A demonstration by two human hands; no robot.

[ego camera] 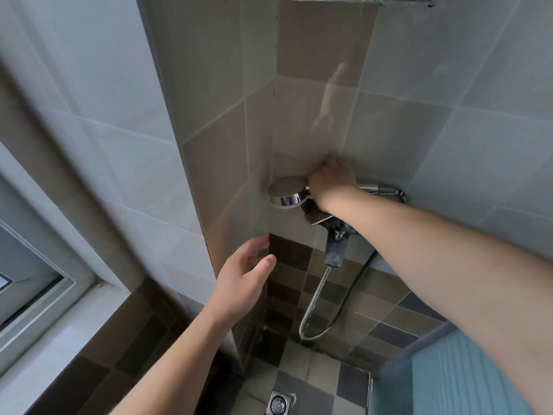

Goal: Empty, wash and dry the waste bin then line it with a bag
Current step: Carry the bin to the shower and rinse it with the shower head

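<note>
The waste bin itself appears nowhere clearly; the only candidate is a blue ribbed plastic surface [466, 381] at the lower right corner, cut off by the frame edge and partly covered by the right forearm, and whether it is the bin cannot be told. No bag is in sight.

The right hand [332, 182] reaches to the wall corner and closes around the handle of a round chrome shower head [285, 194]. The fingers wrap over the far side of the handle and are mostly hidden behind the back of the hand, so only the knuckles show; the grip appears clamped on the handle just behind the round head. The holder beneath is covered by the wrist.

The left hand [242, 283] hangs free in front of the beige tiled pillar [221, 145], fingers loosely apart and slightly curled, holding nothing, the fingertips near the pillar's edge.

One grey metal mixer tap [335, 250] sits below the right wrist, its upper part hidden by the arm. One flexible silver hose [314, 307] drops from it, loops near the floor and disappears behind the forearm. One square metal floor drain [279, 402] is cut off by the bottom edge. A pale window frame [33, 298] at the left is only partly in view.

A faint reflection of an arm shows in the glossy wall tiles [478, 121] above the shower head.
</note>
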